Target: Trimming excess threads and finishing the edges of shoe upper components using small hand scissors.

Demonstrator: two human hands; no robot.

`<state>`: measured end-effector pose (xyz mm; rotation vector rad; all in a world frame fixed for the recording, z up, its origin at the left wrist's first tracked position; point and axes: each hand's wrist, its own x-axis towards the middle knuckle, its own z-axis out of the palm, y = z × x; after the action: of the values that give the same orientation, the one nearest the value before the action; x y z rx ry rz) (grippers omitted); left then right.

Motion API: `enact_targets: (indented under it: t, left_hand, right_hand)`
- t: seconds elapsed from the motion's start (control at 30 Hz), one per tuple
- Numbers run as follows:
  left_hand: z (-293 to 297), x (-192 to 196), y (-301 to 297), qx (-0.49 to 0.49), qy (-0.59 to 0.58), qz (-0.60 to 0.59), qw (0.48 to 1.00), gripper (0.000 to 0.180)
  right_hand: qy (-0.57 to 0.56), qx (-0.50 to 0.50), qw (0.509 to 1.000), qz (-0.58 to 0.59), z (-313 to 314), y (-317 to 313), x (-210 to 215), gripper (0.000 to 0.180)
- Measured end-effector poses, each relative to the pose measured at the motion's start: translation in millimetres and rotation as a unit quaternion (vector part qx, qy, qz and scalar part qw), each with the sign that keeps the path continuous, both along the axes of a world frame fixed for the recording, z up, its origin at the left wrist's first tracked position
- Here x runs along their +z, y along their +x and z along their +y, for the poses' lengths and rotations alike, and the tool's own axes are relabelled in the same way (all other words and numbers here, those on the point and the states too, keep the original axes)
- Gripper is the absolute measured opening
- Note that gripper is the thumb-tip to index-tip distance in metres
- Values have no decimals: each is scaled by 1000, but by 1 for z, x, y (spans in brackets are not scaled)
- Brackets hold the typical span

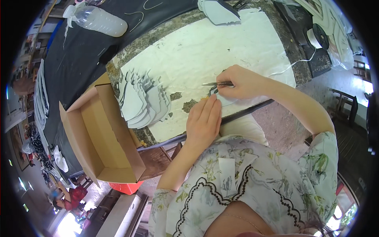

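My right hand (243,82) is closed round a slim pointed metal tool (218,83), whose tip points left; most of its handle is hidden in the fist. Below the tool lies a pale grey cut piece (227,100) with a dark edge, close to the near edge of the work surface. My left hand (204,119) lies flat, its stretched fingertips holding the piece down beside the tool. A white sheet (189,59) covers the surface under both hands. To the left, a fanned stack of similar pale grey pieces (143,100) rests on the sheet.
A cardboard box (103,132) with its top open stands at the left edge. Behind it are black cloth (75,55) and a clear bottle (100,20). More grey pieces (219,12) lie at the far edge, a white thread spool (317,36) at the far right. Another person (73,197) is at lower left.
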<state>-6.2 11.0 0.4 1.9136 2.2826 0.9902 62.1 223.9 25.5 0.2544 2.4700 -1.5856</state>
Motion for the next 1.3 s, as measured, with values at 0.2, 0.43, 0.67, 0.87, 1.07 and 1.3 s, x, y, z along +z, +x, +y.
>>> enact_targets:
  t: [0.2, 0.43, 0.67, 0.87, 1.07, 1.3]
  left_hand:
    - [3, -3, 5, 23, -14, -8, 1000, 44]
    - [14, -1, 9, 46, -33, 2, 998, 50]
    - [17, 3, 6, 25, -59, 57, 996, 53]
    - [22, 6, 4, 12, -55, 68, 996, 55]
    - [32, 18, -1, -13, -113, 68, 991, 56]
    - [32, 11, 0, -12, -104, 107, 989, 60]
  right_hand:
    - [74, 24, 996, -38, 20, -3, 13, 16]
    - [112, 40, 993, -21, 25, -7, 24, 15]
    - [166, 90, 982, -23, 30, -16, 17, 14]
    - [204, 61, 976, -36, 21, -14, 13, 17]
    - [195, 125, 973, 10, 46, -26, 17, 17]
    - [63, 76, 989, -111, 54, -26, 16, 14]
